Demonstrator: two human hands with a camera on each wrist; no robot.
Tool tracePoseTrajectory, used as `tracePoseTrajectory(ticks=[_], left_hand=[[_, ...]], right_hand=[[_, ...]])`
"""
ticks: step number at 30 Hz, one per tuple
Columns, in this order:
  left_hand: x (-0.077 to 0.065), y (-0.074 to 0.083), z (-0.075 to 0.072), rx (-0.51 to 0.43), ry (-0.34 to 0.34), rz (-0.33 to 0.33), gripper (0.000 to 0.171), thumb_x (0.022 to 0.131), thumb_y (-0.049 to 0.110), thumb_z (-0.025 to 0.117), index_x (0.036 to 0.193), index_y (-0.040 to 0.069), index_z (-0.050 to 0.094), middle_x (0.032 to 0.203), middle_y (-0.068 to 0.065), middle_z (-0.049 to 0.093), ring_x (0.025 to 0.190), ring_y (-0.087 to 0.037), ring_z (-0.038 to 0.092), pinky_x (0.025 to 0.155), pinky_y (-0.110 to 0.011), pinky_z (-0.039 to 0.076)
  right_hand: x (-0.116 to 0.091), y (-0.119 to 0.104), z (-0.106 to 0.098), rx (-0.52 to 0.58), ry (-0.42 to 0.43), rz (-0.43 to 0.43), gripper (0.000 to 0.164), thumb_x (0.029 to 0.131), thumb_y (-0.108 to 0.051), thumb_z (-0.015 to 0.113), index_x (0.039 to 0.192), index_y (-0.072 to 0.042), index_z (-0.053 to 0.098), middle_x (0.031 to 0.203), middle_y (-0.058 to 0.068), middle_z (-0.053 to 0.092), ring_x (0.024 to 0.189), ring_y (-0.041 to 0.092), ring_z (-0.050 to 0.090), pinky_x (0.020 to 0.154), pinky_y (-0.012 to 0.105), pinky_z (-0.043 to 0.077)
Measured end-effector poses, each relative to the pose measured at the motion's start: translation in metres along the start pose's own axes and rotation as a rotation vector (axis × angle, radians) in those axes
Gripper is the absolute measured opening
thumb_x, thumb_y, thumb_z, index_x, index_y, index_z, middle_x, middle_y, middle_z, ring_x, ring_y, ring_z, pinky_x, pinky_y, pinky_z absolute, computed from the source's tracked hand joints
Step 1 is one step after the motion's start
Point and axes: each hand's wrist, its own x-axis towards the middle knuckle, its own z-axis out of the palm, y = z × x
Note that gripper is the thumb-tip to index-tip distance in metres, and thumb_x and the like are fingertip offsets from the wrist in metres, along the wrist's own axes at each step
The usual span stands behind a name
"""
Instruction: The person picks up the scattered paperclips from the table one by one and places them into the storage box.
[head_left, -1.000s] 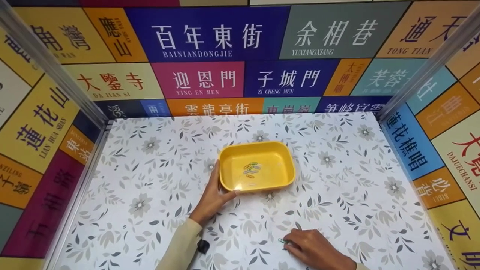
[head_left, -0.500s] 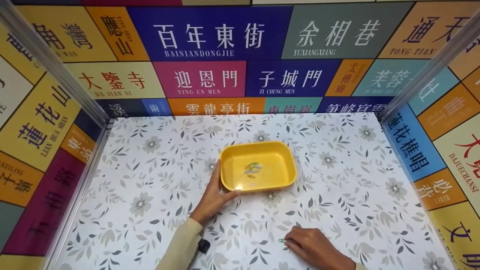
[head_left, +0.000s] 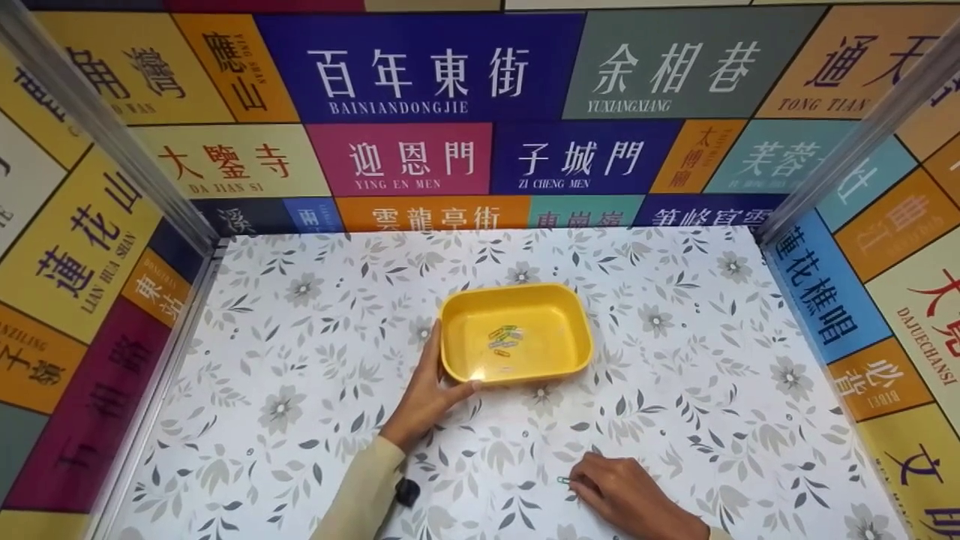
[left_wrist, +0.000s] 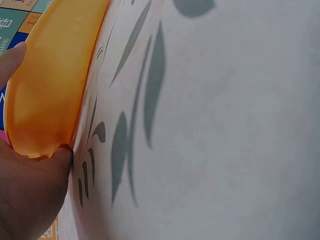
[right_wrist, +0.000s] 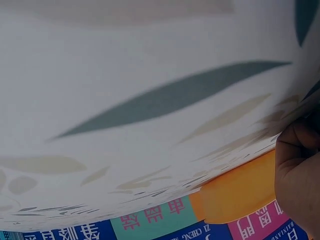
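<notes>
A yellow plastic tray (head_left: 574, 330) stands on the table, with several coloured paper clips (head_left: 504, 339) lying on its floor. My left hand (head_left: 424, 397) grips the tray's near left corner, thumb at the front side and fingers along the left side. In the left wrist view the same hand (left_wrist: 30, 185) holds the orange-looking tray wall (left_wrist: 55, 80). Nearer the front edge, my right hand (head_left: 619, 487) pinches a small green paper clip (head_left: 562, 481), its end sticking out to the left of the fingertips. The right wrist view shows only part of this hand (right_wrist: 300, 175), and the clip is hidden there.
The table cover (head_left: 315, 465) is white with grey leaves and flowers. Colourful panels with printed characters (head_left: 420, 157) wall in the back and both sides. A small black object (head_left: 406, 492) sits by the left sleeve (head_left: 360, 491).
My right hand has shifted very slightly, and the green clip shows a little differently at its fingertips. The left hand and the tray keep their places.
</notes>
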Motion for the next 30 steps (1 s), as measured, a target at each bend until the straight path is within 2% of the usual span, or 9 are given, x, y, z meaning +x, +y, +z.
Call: tracePoseTrajectory(ticks=[4, 12, 19, 21, 30], left_hand=[[0.0002, 0.0004, 0.0005, 0.006, 0.009, -0.017, 0.131, 0.088, 0.027, 0.093, 0.179, 0.032, -0.001, 0.185, 0.009, 0.002, 0.168, -0.02, 0.017, 0.137, -0.041, 0.014], [-0.0002, -0.0001, 0.001, 0.004, 0.019, -0.006, 0.13, 0.088, 0.028, 0.094, 0.179, 0.028, 0.001, 0.185, 0.004, 0.004, 0.168, -0.024, 0.019, 0.137, -0.044, 0.015], [0.0007, -0.001, 0.0003, -0.014, 0.005, 0.04, 0.131, 0.088, 0.027, 0.094, 0.179, 0.024, 0.0, 0.186, 0.002, 0.004, 0.168, -0.025, 0.02, 0.136, -0.043, 0.017], [0.0009, -0.0014, 0.0003, -0.004, 0.005, 0.031, 0.132, 0.088, 0.029, 0.094, 0.179, 0.025, 0.0, 0.185, 0.004, 0.004, 0.168, -0.022, 0.019, 0.136, -0.041, 0.016], [0.0023, -0.0021, 0.0009, 0.008, 0.014, 0.007, 0.131, 0.086, 0.03, 0.094, 0.179, 0.029, 0.001, 0.186, 0.003, 0.004, 0.169, -0.023, 0.017, 0.137, -0.044, 0.013]], right_hand=[[-0.0004, 0.0011, 0.0019, 0.004, 0.014, -0.013, 0.023, 0.091, -0.002, 0.085, 0.093, -0.02, 0.072, 0.08, -0.016, 0.061, 0.069, -0.01, 0.05, 0.06, 0.006, 0.043], [-0.0009, 0.0046, 0.0068, -0.001, 0.057, -0.081, 0.034, 0.082, 0.005, 0.084, 0.088, -0.023, 0.065, 0.074, -0.017, 0.051, 0.066, -0.012, 0.04, 0.06, 0.001, 0.033], [-0.0023, 0.0031, 0.006, 0.014, 0.044, -0.089, 0.032, 0.084, 0.004, 0.082, 0.089, -0.023, 0.066, 0.076, -0.017, 0.052, 0.068, -0.011, 0.041, 0.061, 0.001, 0.034], [-0.0018, 0.0022, 0.0049, 0.027, 0.041, -0.081, 0.032, 0.085, 0.005, 0.082, 0.089, -0.023, 0.066, 0.077, -0.017, 0.052, 0.068, -0.011, 0.042, 0.061, 0.0, 0.034], [0.0027, 0.0004, 0.0002, 0.063, 0.032, -0.046, 0.027, 0.092, 0.004, 0.081, 0.092, -0.021, 0.07, 0.078, -0.017, 0.056, 0.067, -0.011, 0.045, 0.059, 0.002, 0.039]])
